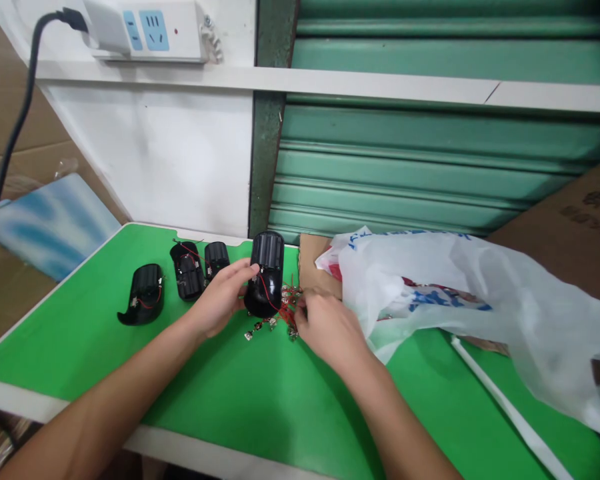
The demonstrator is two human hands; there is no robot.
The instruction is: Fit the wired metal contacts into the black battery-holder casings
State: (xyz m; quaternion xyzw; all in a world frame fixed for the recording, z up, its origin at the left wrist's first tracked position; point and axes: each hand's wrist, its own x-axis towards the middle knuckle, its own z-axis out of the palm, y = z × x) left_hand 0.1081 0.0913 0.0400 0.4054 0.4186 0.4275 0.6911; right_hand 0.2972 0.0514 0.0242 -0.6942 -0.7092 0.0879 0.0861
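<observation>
My left hand grips a glossy black plastic housing by its left side, tilted up over the green table. A thin red wire runs down the front of this housing. Just right of it, my right hand is closed, its fingertips at a small pile of red wires with metal contacts. What those fingers pinch is hidden. Farther left lie similar black housings: one with a curved lip, another with a red wire across it, and a third partly behind my left hand.
A white plastic bag with red items inside lies on the right, over cardboard. A white strip lies at the front right. Behind are a green shutter and a power strip with a black cable.
</observation>
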